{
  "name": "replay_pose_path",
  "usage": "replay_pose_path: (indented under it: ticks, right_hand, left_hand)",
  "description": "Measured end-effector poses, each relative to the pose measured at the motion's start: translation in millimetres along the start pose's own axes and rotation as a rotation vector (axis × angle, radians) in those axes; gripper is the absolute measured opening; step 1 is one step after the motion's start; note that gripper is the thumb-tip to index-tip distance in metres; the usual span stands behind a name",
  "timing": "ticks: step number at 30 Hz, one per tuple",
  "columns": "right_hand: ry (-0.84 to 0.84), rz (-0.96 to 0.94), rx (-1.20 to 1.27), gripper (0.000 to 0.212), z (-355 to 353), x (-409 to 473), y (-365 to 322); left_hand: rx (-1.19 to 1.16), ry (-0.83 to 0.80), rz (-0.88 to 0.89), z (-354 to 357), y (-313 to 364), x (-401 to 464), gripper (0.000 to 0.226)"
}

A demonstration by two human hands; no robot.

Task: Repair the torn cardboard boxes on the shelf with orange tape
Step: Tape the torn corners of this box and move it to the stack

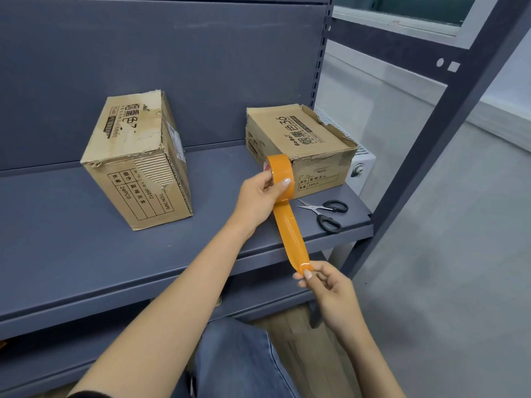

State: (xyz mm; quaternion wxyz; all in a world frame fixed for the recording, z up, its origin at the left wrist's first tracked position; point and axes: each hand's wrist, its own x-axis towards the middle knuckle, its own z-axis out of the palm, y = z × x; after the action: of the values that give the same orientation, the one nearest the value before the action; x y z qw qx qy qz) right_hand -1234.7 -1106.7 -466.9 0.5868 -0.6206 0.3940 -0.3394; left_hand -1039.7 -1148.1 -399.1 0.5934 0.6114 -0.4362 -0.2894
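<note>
orange tape roll [280, 170] sits upright in the left hand [258, 196], whose fingers [283, 183] curl round its rim, thumb pressed on the outer face. the right hand [324, 282] pinches the free end of the tape strip [290, 231] between thumb and fingers [308, 273], so the strip runs taut from the roll down toward the person, over the front edge of the grey shelf [86, 254]. just behind the roll stands the low right box [301, 147], its top edges ragged and its front face torn. black-handled scissors [327, 214] lie on the shelf just beside that box, blades apart. well to the left stands the taller left box [138, 159], its front peeled down to bare corrugation, its upper edge ripped. blue jeans [238, 360] show below the shelf.
</note>
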Motion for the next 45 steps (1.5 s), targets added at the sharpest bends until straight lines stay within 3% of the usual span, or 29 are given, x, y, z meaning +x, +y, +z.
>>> replay_pose_path:
  ticks: [3, 7, 14, 25, 30, 35, 38, 42, 45]
  right_hand:
    - [-0.004, -0.065, 0.001, 0.019, -1.6, -5.9, -10.6]
    - [-0.035, -0.112, 0.023, 0.017, -11.9, -29.7, -9.8]
    - [0.062, -0.037, -0.006, 0.020, -27.4, -28.2, 17.2]
    - [0.008, 0.066, -0.078, 0.017, -37.9, -40.5, 48.1]
    - [0.024, 0.150, -0.075, 0.018, -31.9, -36.9, 59.7]
    - [0.044, 0.189, -0.026, 0.019, -28.0, -37.4, 59.8]
    - [0.043, 0.199, -0.004, 0.019, -26.6, -35.9, 57.5]
    - [0.042, 0.179, 0.052, 0.019, -24.3, -36.2, 52.3]
    - [0.031, 0.162, 0.070, 0.021, -24.1, -40.0, 51.7]
  left_hand:
    - [0.194, 0.068, 0.064, -3.4, -17.2, 3.2, 0.013]
    - [0.207, 0.164, 0.007, -19.9, -53.5, 8.8, 0.024]
    - [0.199, 0.028, 0.032, -17.4, -57.7, 15.3, 0.019]
    - [0.622, -0.191, 0.123, -19.7, -66.9, 13.4, 0.044]
    - [0.764, -0.144, 0.177, -17.7, -62.8, 8.5, 0.041]
    - [0.579, 0.081, 0.087, -14.5, -59.4, -20.6, 0.050]
    - [0.367, 0.315, 0.068, -2.8, -50.5, -67.2, 0.030]
    - [0.139, 0.243, -0.110, 34.9, -51.8, -140.5, 0.026]
    - [0.028, 0.124, -0.382, 63.2, -64.3, -170.0, 0.022]
